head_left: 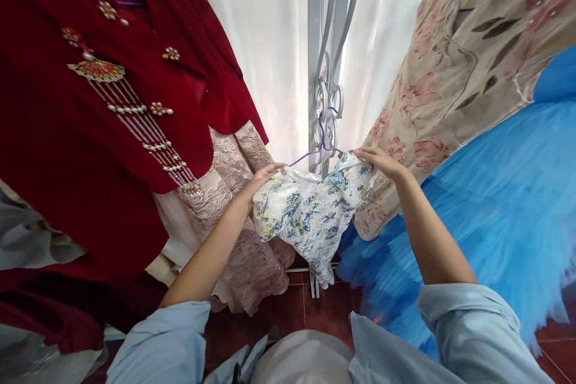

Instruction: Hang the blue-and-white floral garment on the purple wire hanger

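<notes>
A small white blouse (315, 210) with a blue and yellow floral print and short sleeves hangs in the middle of the view. It is on a thin purple hanger (322, 135), whose hook is at a curled grey metal stand (332, 96). My left hand (265, 177) grips the blouse's left shoulder, with the thumb out of sight. On the opposite shoulder, near the hanger's end, the fingers of my right hand (377, 160) are closed on the cloth. Between the hands the neckline is spread, and the lower part narrows and hangs down.
At left hangs a dark red jacket (180, 102) with beaded ornaments, beside a pink textured garment (252, 252). A beige floral dress (418, 90) and a fluffy blue gown (499, 192) fill the right side. White curtains (270, 30) hang behind. The floor (279, 312) has dark red tiles.
</notes>
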Tool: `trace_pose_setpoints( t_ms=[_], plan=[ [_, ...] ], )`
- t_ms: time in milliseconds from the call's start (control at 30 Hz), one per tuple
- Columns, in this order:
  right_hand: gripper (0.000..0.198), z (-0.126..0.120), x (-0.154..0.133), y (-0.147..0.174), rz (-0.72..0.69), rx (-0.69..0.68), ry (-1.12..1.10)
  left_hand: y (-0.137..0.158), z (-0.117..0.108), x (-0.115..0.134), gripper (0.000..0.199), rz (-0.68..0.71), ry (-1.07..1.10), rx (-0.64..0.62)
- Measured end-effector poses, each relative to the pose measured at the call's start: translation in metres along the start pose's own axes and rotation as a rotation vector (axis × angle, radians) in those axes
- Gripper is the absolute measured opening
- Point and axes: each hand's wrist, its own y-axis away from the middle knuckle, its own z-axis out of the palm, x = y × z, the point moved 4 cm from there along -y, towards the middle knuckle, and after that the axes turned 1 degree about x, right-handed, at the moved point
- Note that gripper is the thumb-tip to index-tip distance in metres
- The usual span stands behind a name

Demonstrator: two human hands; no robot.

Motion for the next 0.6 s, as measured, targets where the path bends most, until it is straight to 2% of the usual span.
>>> trace_pose_setpoints(
  t_ms=[100, 133, 233, 300, 400, 500, 600],
  plan=[
    [0.036, -0.010, 0.013, 0.023, 0.046, -0.107, -0.061, 0.009, -0.014, 0.017, 0.052, 0.016, -0.006, 0.147],
    [0.040, -0.012, 0.020, 0.031, 0.071, -0.120, -0.103, 0.015, -0.016, 0.025, 0.053, 0.010, -0.047, 0.151],
    [0.046, -0.012, 0.046, 0.051, 0.197, -0.135, -0.262, 0.037, -0.005, 0.049, 0.047, 0.041, -0.361, 0.002],
    [0.046, -0.012, 0.060, 0.059, 0.276, -0.090, -0.369, 0.047, 0.007, 0.064, 0.037, 0.145, -0.634, -0.002],
    [0.049, -0.012, 0.071, 0.066, 0.403, -0.082, -0.524, 0.051, 0.025, 0.079, 0.028, 0.346, -0.877, 0.202],
    [0.039, -0.013, 0.073, 0.077, 0.511, -0.176, -0.569, 0.047, 0.036, 0.084, 0.029, 0.480, -0.948, 0.417],
    [0.028, -0.010, 0.065, 0.093, 0.486, -0.269, -0.569, 0.040, 0.047, 0.083, 0.017, 0.553, -1.003, 0.527]
  ],
)
